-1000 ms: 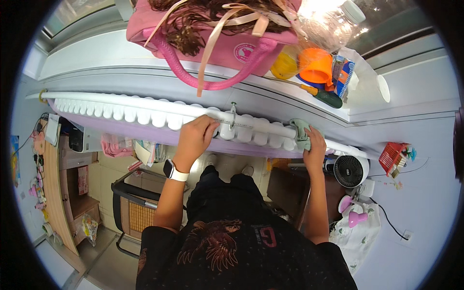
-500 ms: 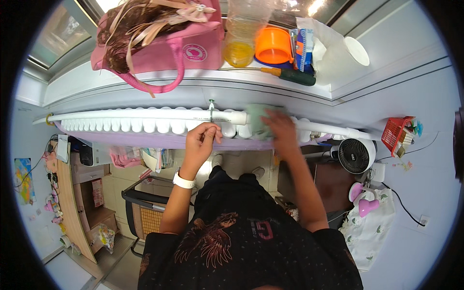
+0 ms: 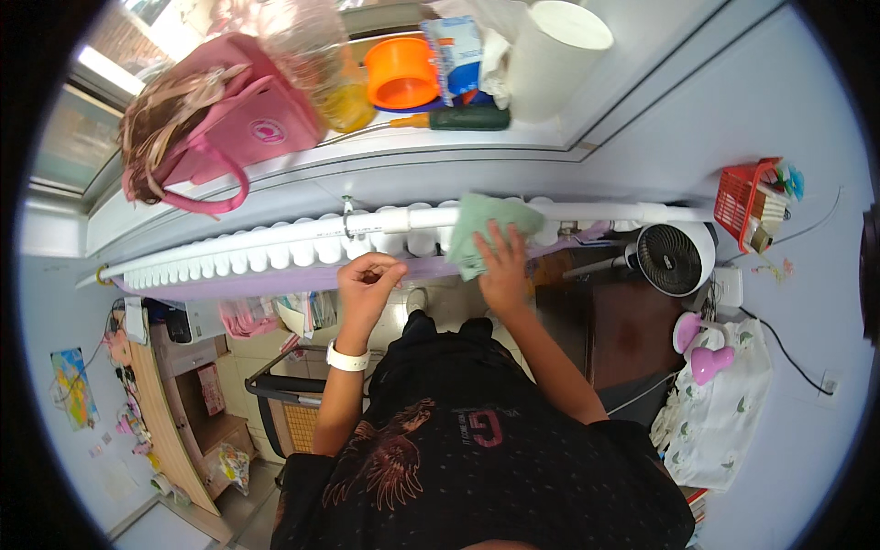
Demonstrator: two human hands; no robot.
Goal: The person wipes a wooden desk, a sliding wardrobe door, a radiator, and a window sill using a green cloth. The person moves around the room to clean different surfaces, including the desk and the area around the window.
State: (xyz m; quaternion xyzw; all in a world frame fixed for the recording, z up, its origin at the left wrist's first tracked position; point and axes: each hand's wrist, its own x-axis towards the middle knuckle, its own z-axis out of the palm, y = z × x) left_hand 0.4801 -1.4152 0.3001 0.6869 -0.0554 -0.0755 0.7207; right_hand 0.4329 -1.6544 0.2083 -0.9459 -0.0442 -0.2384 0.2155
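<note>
In my judgement, the step in hand is wiping of the white pipe (image 3: 431, 218), which runs along the radiator (image 3: 275, 255), below the window sill (image 3: 412, 143). The r. hand (image 3: 504, 269) grasps the green cloth (image 3: 490, 220) w/ its fingers laid over the face; this cloth lies against the pipe, betw. the metal clip (image 3: 347, 223) and the fan (image 3: 676, 259), and one corner hangs below. The l. hand (image 3: 369, 280) is near the pipe, a bit under it, prob. w/o touching; its fingers are bent, thumb close to the index, and I cannot tell if smth. small is pinched there. A next stroke, I think, would call for the r. hand to press the cloth well around the pipe and go along it evenly, w/o pulling at the clip; the l. hand could steady the pipe, if nec.
</note>
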